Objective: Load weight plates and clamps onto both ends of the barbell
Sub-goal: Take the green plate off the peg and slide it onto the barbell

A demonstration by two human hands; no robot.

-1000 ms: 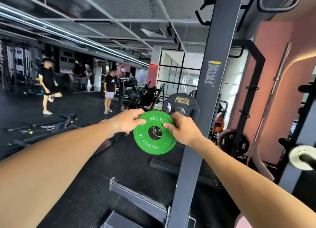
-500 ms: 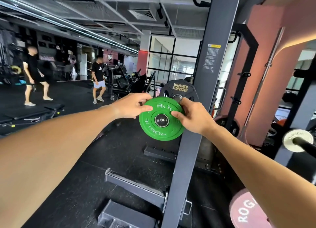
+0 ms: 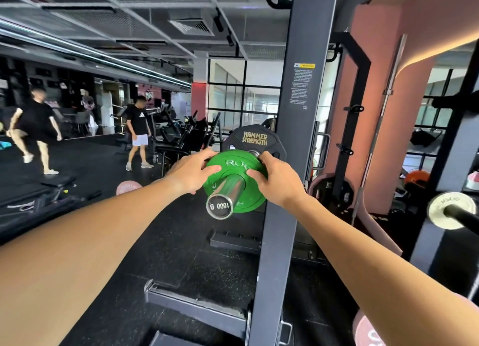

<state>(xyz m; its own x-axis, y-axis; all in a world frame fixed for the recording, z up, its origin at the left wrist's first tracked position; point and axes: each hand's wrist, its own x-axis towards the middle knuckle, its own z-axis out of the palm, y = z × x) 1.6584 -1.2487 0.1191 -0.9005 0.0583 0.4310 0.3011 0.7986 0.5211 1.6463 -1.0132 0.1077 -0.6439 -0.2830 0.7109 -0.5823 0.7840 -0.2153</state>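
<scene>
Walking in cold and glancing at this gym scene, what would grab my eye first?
Most striking is the bright green plate at centre, gripped at its rim by the left hand and right hand, with the chrome barbell sleeve poking through its hole toward the camera. Just behind it is a black Hammer Strength plate, and a tall dark rack upright runs top to bottom beside them.
</scene>
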